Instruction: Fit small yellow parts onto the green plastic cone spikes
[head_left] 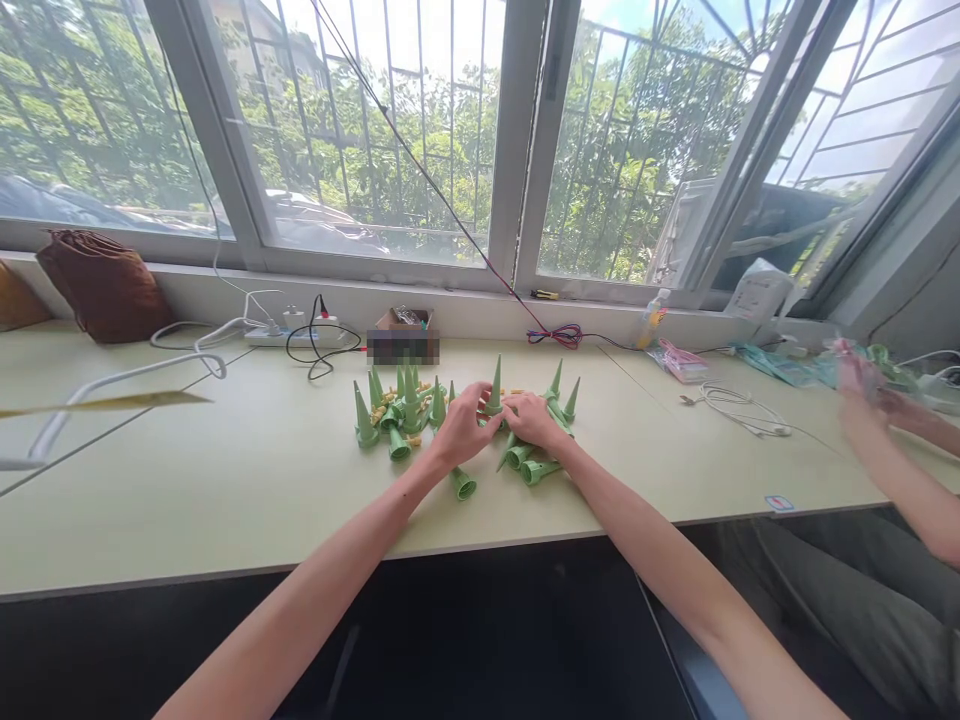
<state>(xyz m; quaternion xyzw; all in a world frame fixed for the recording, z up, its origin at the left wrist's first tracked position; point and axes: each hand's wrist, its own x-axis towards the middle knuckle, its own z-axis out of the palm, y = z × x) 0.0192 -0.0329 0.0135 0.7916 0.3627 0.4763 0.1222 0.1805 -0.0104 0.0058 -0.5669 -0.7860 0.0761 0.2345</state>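
Several green cone-shaped plastic spikes (397,420) stand and lie in a heap in the middle of the pale table (225,480), with small yellow bits among them. My left hand (463,430) and my right hand (531,418) meet over the heap, fingers curled together. Between them stands one upright green spike (495,390), which both hands seem to pinch at its base. More spikes (529,465) lie on their sides just below my right hand, and another (463,484) lies under my left wrist.
Another person's arms (892,450) work at the right end of the table. A brown bag (101,285), a power strip with cables (292,335), a small box (405,322), a white cord (742,410) and packets (679,360) lie along the window sill side.
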